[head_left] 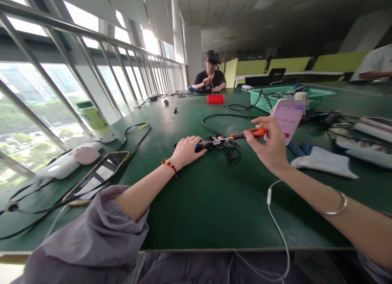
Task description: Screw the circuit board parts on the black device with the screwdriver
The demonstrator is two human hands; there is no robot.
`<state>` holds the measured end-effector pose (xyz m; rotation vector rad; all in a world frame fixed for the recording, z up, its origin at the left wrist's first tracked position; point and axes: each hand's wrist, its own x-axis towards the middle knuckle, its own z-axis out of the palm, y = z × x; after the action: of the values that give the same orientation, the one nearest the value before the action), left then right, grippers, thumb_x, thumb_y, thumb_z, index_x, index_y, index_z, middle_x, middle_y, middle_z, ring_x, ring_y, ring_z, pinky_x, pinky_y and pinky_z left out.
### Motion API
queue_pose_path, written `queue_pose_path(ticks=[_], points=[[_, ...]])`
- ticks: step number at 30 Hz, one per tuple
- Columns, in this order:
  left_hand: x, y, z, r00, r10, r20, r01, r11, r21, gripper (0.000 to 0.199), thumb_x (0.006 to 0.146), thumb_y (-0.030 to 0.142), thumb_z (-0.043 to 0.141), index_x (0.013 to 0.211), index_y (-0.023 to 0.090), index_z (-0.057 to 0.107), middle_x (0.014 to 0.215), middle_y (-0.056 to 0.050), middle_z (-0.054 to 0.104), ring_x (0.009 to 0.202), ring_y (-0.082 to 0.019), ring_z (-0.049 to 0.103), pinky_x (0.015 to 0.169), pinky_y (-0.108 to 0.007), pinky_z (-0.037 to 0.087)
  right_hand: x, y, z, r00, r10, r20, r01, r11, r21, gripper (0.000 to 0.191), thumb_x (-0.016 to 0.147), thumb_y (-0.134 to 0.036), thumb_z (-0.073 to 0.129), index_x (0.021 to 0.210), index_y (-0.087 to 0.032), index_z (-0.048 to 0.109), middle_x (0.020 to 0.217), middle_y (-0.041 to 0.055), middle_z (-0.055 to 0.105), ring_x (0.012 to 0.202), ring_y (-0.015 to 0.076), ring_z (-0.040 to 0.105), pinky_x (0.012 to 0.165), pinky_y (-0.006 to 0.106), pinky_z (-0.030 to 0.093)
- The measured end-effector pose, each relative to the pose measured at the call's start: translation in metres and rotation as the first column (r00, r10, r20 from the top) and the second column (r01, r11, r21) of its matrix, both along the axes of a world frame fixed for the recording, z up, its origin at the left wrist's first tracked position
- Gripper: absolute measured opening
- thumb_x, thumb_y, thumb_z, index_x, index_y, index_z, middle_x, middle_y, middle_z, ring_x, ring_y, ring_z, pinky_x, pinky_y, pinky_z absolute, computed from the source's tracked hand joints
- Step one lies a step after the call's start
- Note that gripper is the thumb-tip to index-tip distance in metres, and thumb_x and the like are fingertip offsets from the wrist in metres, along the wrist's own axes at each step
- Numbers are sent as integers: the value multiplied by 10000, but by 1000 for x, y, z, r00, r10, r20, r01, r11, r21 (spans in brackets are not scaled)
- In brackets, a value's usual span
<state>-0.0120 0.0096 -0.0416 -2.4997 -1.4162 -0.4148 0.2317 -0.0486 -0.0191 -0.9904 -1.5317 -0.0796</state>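
My left hand (189,150) is wrapped over a dark, blue-banded device (211,143) lying on the green table (196,202). The device's right end shows exposed inner parts, and a black cable (236,153) curls beside it. In my right hand (271,143) is an orange-and-black handled screwdriver (249,133), held by its handle with the shaft pointing left. Its tip reaches the exposed parts; whether it sits in a screw is too small to tell. My left palm hides part of the device.
A propped phone (286,118) stands behind my right hand, near a green basket (260,99). Gloves (324,160) lie at right. A red box (215,99) sits farther back. At left are a bottle (95,122) and another phone (98,175). A person (211,77) works at the far end.
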Motion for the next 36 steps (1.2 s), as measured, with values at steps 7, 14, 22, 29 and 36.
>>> queue_pose_path(ticks=[7, 14, 22, 29, 36], points=[[1, 1, 0, 1000, 4, -4, -4, 1000, 8, 378, 868, 474, 488, 1116, 195, 547, 1062, -69, 641, 970, -257, 595, 836, -368, 453, 0, 1, 0, 1000, -2, -5, 3, 997, 83, 282, 753, -291, 637, 1001, -208, 531, 859, 33, 594, 735, 169, 578, 688, 328, 469], [1, 1, 0, 1000, 1, -3, -1, 1000, 8, 376, 872, 475, 482, 1113, 194, 546, 1067, -69, 642, 978, -253, 592, 841, -366, 449, 1, -1, -1, 998, -6, 58, 10, 998, -57, 141, 788, -349, 616, 785, -220, 560, 660, -8, 600, 594, 148, 563, 586, 300, 427], [1, 0, 1, 1000, 2, 5, -2, 1000, 10, 374, 868, 476, 491, 1108, 196, 554, 1055, -66, 645, 964, -256, 597, 828, -369, 453, 0, 0, -1, 998, 5, 63, -10, 998, 69, 210, 731, -231, 620, 929, -217, 550, 768, 5, 564, 677, 155, 539, 673, 327, 458], [1, 1, 1, 1000, -1, 11, 1, 1000, 5, 379, 871, 472, 487, 1120, 193, 551, 1060, -67, 643, 969, -258, 596, 834, -374, 453, -1, -1, -3, 998, 37, 48, -41, 995, 87, 246, 738, -221, 619, 973, -211, 545, 799, 9, 576, 697, 154, 561, 669, 315, 460], [1, 2, -1, 1000, -3, 2, 3, 1000, 19, 372, 867, 480, 491, 1099, 196, 555, 1037, -69, 645, 952, -255, 599, 818, -362, 451, 1, -1, -4, 994, 56, 94, -54, 998, -21, 89, 785, -261, 595, 850, -215, 557, 600, -40, 525, 553, 124, 512, 585, 289, 421]])
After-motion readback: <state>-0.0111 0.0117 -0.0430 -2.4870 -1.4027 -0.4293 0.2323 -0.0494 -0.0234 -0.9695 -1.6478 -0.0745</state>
